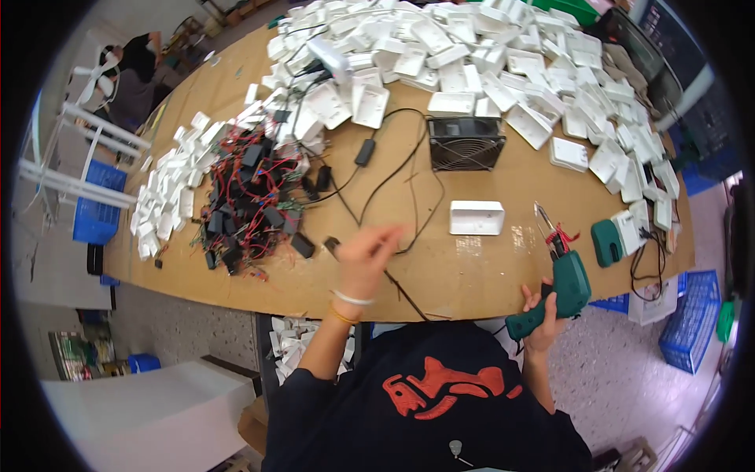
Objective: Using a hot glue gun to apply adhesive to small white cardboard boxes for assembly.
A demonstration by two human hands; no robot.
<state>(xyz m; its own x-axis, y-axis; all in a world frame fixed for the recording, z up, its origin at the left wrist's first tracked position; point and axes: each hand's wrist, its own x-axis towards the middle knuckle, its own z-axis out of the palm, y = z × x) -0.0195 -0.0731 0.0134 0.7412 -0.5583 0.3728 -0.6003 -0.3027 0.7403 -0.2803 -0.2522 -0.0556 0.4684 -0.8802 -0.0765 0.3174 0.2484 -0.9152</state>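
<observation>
My right hand (543, 321) is closed round the handle of a green soldering gun (570, 282) at the table's front right. Its metal tip points up and away, with red wire by its nose. My left hand (364, 259) is over the table left of centre, close to black cables. Motion smears its fingers, so I cannot make out whether anything is in them. Between the hands, a little farther off, lies an open white plastic housing (476, 226). Behind it stands a black square fan (466, 145).
White housings (464, 75) are heaped across the back and right. At left are a tangle of black modules with red wires (250, 189) and small white parts (169, 197). Black cables (370, 197) cross the middle. A green case (605, 242) is at right; blue crates (690, 322) are beyond.
</observation>
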